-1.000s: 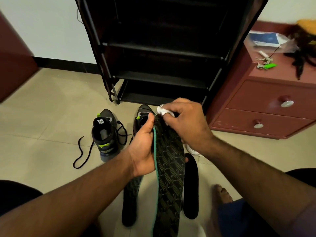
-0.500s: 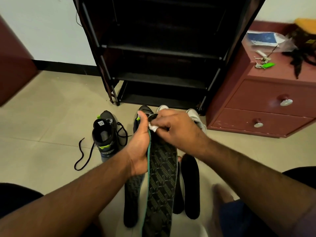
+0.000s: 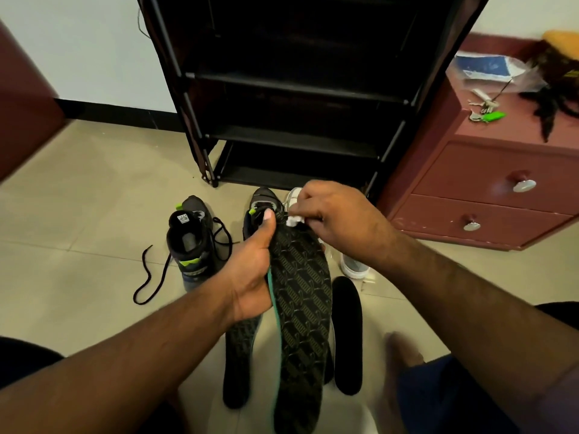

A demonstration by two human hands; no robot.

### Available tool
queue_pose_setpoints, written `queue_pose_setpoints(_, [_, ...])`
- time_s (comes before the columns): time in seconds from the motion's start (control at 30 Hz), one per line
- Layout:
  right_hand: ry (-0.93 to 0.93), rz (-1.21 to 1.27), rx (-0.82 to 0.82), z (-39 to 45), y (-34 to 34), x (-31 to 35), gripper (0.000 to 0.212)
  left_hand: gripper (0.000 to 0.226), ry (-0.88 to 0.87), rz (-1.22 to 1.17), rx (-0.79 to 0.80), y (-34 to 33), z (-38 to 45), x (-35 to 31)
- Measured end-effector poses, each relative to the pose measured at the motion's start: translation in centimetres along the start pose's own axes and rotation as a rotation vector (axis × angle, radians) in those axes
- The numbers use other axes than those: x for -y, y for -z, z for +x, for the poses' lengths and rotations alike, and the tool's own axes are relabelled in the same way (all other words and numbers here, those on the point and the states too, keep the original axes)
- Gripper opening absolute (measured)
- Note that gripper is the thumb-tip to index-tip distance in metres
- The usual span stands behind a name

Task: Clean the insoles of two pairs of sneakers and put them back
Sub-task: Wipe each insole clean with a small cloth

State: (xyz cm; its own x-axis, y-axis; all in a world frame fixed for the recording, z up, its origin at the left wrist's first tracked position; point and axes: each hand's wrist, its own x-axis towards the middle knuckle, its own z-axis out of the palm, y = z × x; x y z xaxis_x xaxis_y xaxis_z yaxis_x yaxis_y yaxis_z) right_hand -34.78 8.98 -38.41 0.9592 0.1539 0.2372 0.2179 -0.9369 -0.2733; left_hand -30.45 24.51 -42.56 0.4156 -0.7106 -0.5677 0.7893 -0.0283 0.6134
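My left hand (image 3: 250, 270) grips a dark patterned insole (image 3: 300, 324) with a teal edge, held upright over the floor. My right hand (image 3: 338, 220) pinches a small white wipe (image 3: 295, 220) against the insole's top end. A matching patterned insole (image 3: 239, 364) lies on the floor under it, and a plain black insole (image 3: 347, 333) lies to the right. A dark sneaker with green accents (image 3: 189, 239) stands at the left with loose laces. Its partner (image 3: 261, 200) is partly hidden behind my hands. A white sneaker (image 3: 354, 266) shows below my right wrist.
A black shoe rack (image 3: 297, 89) stands straight ahead against the wall. A red-brown drawer chest (image 3: 488, 189) is at the right, with keys (image 3: 485, 112) and a plastic bag (image 3: 488, 68) on top. My bare foot (image 3: 404, 352) rests at the lower right on the tiled floor.
My right hand with the wipe slid down the insole's top and then back up toward its tip. The left hand kept its grip; the insole shifted slightly.
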Motion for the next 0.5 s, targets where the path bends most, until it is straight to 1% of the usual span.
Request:
queue_pose_setpoints(0.03, [-0.002, 0.028, 0.008, 0.1, 0.0, -0.1, 0.022, 0.08, 0.002, -0.006, -0.004, 0.1, -0.1, 0.0])
queue_pose_setpoints(0.07, [-0.02, 0.067, 0.065, 0.2, 0.2, -0.1, 0.023, 0.08, 0.004, -0.009, -0.014, 0.2, -0.1, -0.1])
queue_pose_setpoints(0.17, [-0.036, 0.151, 0.31, 0.5, 1.2, -0.4, 0.022, 0.079, -0.021, -0.03, -0.047, 0.4, 0.0, -0.3])
queue_pose_setpoints(0.2, [-0.035, 0.156, 0.362, 0.5, 1.3, -0.4, 0.021, 0.077, -0.037, -0.039, -0.054, 0.4, 0.0, -0.4])
queue_pose_setpoints(0.23, [-0.039, 0.153, 0.369, 0.5, 1.1, -0.5, 0.02, 0.075, -0.046, -0.049, -0.058, 0.4, -0.1, -0.5])
queue_pose_setpoints(0.27, [-0.055, 0.139, 0.32, 0.5, 0.8, -0.4, 0.019, 0.075, -0.045, -0.059, -0.059, 0.2, -0.1, -0.4])
queue_pose_setpoints(0.37, [-0.183, 0.063, -0.001, 0.4, -0.5, -0.2, 0.019, 0.075, -0.026, -0.051, -0.032, -0.2, -0.2, 0.0])
queue_pose_setpoints(0.4, [-0.203, 0.076, -0.079, 0.3, -0.8, 0.1, 0.018, 0.076, -0.023, -0.062, -0.02, -0.3, -0.2, 0.1])
queue_pose_setpoints(0.43, [-0.199, 0.111, -0.11, 0.2, -1.1, 0.5, 0.017, 0.078, -0.026, -0.094, -0.01, -0.3, -0.1, 0.2])
queue_pose_setpoints(0.5, [-0.167, 0.245, -0.059, -0.1, -1.6, 1.9, 0.013, 0.08, -0.053, -0.187, 0.006, -0.1, 0.0, -0.2])
